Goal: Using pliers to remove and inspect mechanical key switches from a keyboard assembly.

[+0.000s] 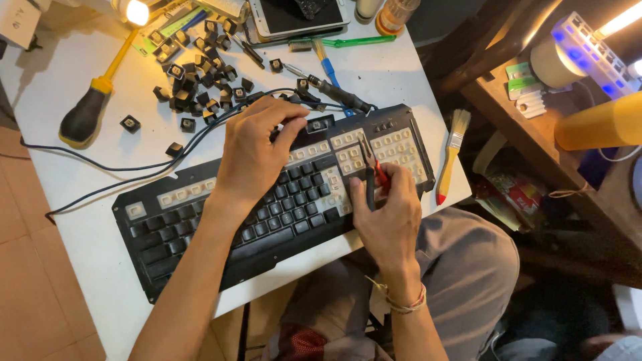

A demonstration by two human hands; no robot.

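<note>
Your grey-trousered knees (461,267) sit closest to the lens, tucked under the edge of the white tabletop (73,220). On that tabletop, directly before you, lies a black keyboard (267,207), set at a slant with its right end farther from you; many of its caps are off, leaving pale bare switch plates along the top row and on the right-hand pad.

Both hands are on it. Your left hand (254,154) lies over the upper middle of the keyboard, fingers curled downward and pressing at a spot near the top edge — nothing is visibly held in it. Your right hand (391,214) rests on the near right part of the keyboard and is closed around a pair of pliers (369,170) with red and black handles, the tips pointing away from you at the bare pad section.

Beyond the keyboard, a heap of loose black keycaps (197,80) is scattered across the tabletop. A yellow-and-black screwdriver (93,100) lies to the left, well apart from your hands. A dark cable (134,167) runs from the keyboard's far edge off to the left. A small paintbrush (451,154) with a yellow handle and red tip lies just beside the keyboard's right end.
</note>
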